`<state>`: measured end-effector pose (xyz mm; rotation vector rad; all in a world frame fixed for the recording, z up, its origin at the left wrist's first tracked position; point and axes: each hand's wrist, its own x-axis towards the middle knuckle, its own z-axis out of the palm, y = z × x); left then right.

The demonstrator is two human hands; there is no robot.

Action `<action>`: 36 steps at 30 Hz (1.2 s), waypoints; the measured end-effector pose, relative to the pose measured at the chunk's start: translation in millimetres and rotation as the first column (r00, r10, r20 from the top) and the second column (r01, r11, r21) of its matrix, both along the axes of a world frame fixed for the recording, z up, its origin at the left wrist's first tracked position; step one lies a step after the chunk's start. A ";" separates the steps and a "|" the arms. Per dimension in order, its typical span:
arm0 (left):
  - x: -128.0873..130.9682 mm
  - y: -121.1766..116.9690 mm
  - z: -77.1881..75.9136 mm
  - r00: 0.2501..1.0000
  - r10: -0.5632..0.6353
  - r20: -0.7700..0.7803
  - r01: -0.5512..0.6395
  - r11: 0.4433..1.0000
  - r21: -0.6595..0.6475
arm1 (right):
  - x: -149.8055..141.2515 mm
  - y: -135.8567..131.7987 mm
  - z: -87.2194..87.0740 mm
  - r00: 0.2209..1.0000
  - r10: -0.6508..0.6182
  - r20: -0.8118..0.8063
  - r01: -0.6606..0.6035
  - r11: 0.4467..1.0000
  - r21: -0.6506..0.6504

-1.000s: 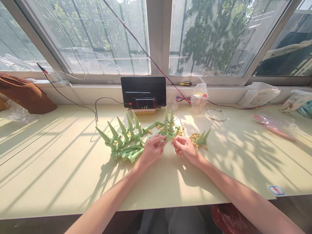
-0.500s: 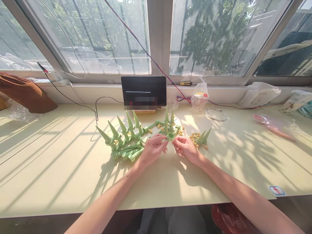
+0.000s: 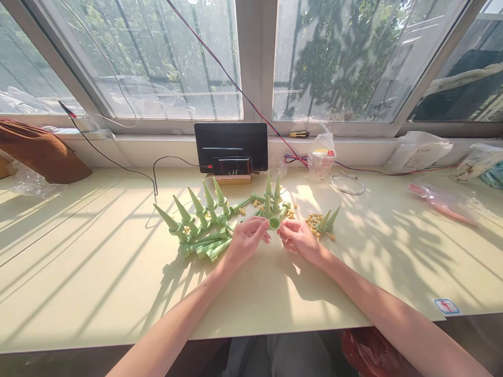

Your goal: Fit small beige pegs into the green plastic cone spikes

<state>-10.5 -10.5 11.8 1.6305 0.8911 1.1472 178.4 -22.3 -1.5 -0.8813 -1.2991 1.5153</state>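
Observation:
Between my two hands is a green plastic watering spike (image 3: 274, 224), its round open end facing up towards me. My left hand (image 3: 250, 236) pinches its left side between thumb and fingers. The fingertips of my right hand (image 3: 297, 238) are closed at its right edge; whether they also hold a small part is hidden. Several green spikes with pointed tips (image 3: 200, 206) stand in a slanting row left of my hands, beside lying green tubes (image 3: 212, 247). Two more pointed spikes (image 3: 327, 220) stand right of my right hand, by a pile of small yellow plugs (image 3: 313, 220).
Behind the parts, a tablet (image 3: 231, 137) and a phone (image 3: 232, 166) lean on a stand. A bagged cup (image 3: 323, 157), a coiled cable (image 3: 348, 184) and a pink tool in plastic wrap (image 3: 436, 201) lie to the right. A brown bag (image 3: 39, 149) is at far left.
The held spike's open end has tilted slightly and now shows more of its inside. Both hands stay nearly in place, with small finger movements.

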 end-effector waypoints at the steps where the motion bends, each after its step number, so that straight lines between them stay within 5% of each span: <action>1: -0.1 -0.2 0.4 1.000 0.003 0.000 -0.003 1.000 -0.003 | 0.0 -0.3 0.6 1.000 0.000 0.009 0.000 1.000 0.004; 23: 0.1 -5.0 14.9 0.999 0.028 -0.021 -0.029 0.997 -0.070 | -1.3 -4.5 5.6 0.993 0.016 0.116 -0.017 1.000 0.010; 36: -2.7 -2.6 10.9 0.998 0.004 -0.055 -0.008 0.997 -0.079 | 0.4 -3.2 3.9 0.993 0.002 0.120 -0.006 0.999 0.032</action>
